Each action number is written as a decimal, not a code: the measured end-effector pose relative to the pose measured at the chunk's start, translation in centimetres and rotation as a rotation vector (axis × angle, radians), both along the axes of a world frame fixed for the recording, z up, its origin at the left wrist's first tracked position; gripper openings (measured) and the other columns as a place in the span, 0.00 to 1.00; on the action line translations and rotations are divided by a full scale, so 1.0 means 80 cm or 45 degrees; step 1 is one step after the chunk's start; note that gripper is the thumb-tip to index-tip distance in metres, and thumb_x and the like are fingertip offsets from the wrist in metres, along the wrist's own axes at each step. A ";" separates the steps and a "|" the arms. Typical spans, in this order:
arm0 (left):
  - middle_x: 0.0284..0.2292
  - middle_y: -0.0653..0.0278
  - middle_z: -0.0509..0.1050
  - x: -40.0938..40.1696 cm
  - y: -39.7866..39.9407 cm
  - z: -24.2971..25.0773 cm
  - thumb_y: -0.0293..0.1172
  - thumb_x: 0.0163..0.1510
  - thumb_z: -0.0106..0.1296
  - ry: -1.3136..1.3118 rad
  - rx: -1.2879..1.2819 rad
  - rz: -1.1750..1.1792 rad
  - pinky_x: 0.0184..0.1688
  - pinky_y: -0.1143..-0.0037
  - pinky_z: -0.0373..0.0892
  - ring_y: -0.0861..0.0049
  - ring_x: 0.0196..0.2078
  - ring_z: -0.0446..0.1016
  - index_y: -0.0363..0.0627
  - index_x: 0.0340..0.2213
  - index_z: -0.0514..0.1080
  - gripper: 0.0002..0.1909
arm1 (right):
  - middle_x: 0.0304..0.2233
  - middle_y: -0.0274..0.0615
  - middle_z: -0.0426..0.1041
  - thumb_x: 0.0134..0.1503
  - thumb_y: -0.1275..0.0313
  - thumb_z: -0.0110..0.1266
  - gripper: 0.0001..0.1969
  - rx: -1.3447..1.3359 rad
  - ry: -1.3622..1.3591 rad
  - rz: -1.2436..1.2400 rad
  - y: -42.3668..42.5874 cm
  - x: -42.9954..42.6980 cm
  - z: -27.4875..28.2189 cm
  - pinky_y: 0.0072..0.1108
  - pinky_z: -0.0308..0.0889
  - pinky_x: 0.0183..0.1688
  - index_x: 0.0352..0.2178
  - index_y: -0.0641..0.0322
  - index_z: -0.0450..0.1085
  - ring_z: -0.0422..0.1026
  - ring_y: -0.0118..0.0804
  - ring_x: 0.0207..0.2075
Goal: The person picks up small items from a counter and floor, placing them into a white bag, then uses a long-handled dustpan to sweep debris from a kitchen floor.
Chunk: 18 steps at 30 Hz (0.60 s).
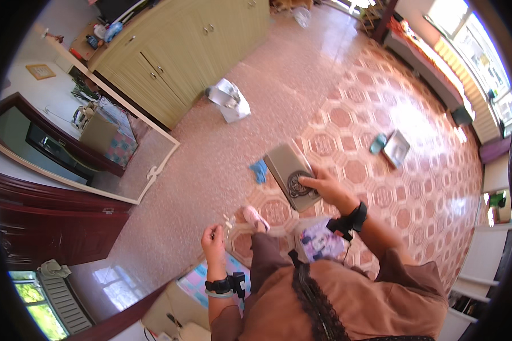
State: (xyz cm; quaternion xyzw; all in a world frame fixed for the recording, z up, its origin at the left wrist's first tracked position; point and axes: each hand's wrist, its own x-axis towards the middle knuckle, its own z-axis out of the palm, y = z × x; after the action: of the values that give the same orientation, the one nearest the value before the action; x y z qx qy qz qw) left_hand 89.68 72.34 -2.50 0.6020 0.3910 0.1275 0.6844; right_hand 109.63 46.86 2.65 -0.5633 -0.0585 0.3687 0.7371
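My right hand (324,185) grips a flat, grey-brown box-shaped item (283,164) with a round dark ornament on its face, the index finger lying on the ornament. Lower on the left, my left hand (213,243) is closed around something small and dark, too small to name. A few small pale pieces (228,221) show just beside its fingers. Beyond the box, a blue cloth (259,170) lies on the floor. A bag with a cartoon print (322,241) is below my right wrist.
A white bag (237,106) stands by the wooden cabinet (175,55). On the patterned floor are a teal slipper (378,143) and a metallic tray (397,149). A framed mirror (162,149) leans at the left beside a dark red door (59,230). A bed (426,68) is at the upper right.
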 end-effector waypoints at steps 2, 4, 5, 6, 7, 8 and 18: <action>0.14 0.76 0.59 0.045 0.048 -0.021 0.30 0.48 0.47 -0.019 -0.053 0.031 0.13 0.89 0.47 0.94 0.13 0.52 0.41 0.27 0.66 0.06 | 0.31 0.42 0.68 0.46 0.75 0.46 0.14 -0.134 0.369 -0.273 0.048 0.042 -0.030 0.19 0.66 0.33 0.37 0.69 0.63 0.69 0.30 0.32; 0.15 0.76 0.59 0.062 0.085 -0.007 0.29 0.48 0.47 0.094 -0.181 0.096 0.13 0.89 0.47 0.93 0.13 0.52 0.40 0.27 0.66 0.05 | 0.29 0.43 0.68 0.45 0.75 0.44 0.12 -0.324 0.511 -0.273 0.087 0.092 -0.075 0.22 0.67 0.29 0.33 0.68 0.63 0.70 0.32 0.29; 0.15 0.75 0.59 0.072 0.105 -0.011 0.28 0.49 0.46 0.081 -0.235 0.113 0.12 0.89 0.46 0.93 0.14 0.52 0.40 0.27 0.66 0.05 | 0.27 0.43 0.69 0.44 0.75 0.44 0.10 -0.134 0.677 -0.301 0.116 0.114 -0.056 0.24 0.68 0.27 0.30 0.68 0.63 0.70 0.34 0.27; 0.15 0.75 0.59 0.077 0.124 -0.017 0.28 0.49 0.46 0.100 -0.252 0.113 0.12 0.89 0.46 0.93 0.14 0.52 0.40 0.27 0.66 0.05 | 0.26 0.42 0.69 0.44 0.75 0.44 0.10 -0.141 0.532 -0.242 0.130 0.134 -0.074 0.24 0.69 0.29 0.31 0.68 0.63 0.71 0.35 0.26; 0.15 0.75 0.59 0.084 0.140 -0.024 0.30 0.49 0.46 0.150 -0.229 0.152 0.12 0.89 0.46 0.93 0.13 0.52 0.41 0.27 0.66 0.05 | 0.27 0.42 0.69 0.45 0.75 0.44 0.11 -0.201 0.409 -0.252 0.147 0.152 -0.066 0.24 0.69 0.29 0.32 0.68 0.63 0.71 0.35 0.26; 0.14 0.75 0.59 0.094 0.153 -0.028 0.31 0.49 0.46 0.196 -0.199 0.193 0.12 0.89 0.46 0.94 0.12 0.51 0.42 0.27 0.66 0.06 | 0.27 0.42 0.69 0.45 0.75 0.44 0.12 -0.255 0.282 -0.255 0.166 0.169 -0.056 0.23 0.69 0.29 0.33 0.68 0.62 0.71 0.35 0.26; 0.25 0.64 0.68 0.215 0.248 -0.002 0.28 0.47 0.46 0.217 0.366 -0.137 0.28 0.81 0.61 0.82 0.25 0.63 0.33 0.28 0.67 0.09 | 0.28 0.41 0.69 0.46 0.72 0.46 0.14 -0.315 0.395 -0.352 0.268 0.307 -0.129 0.19 0.66 0.26 0.35 0.68 0.63 0.70 0.31 0.25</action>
State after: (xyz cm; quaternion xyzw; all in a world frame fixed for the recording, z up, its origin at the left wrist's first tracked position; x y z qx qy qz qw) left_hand 106.88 92.19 -2.62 0.7222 0.3926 0.0938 0.5617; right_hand 134.19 68.32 -7.69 -0.5885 0.1786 0.3505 0.7063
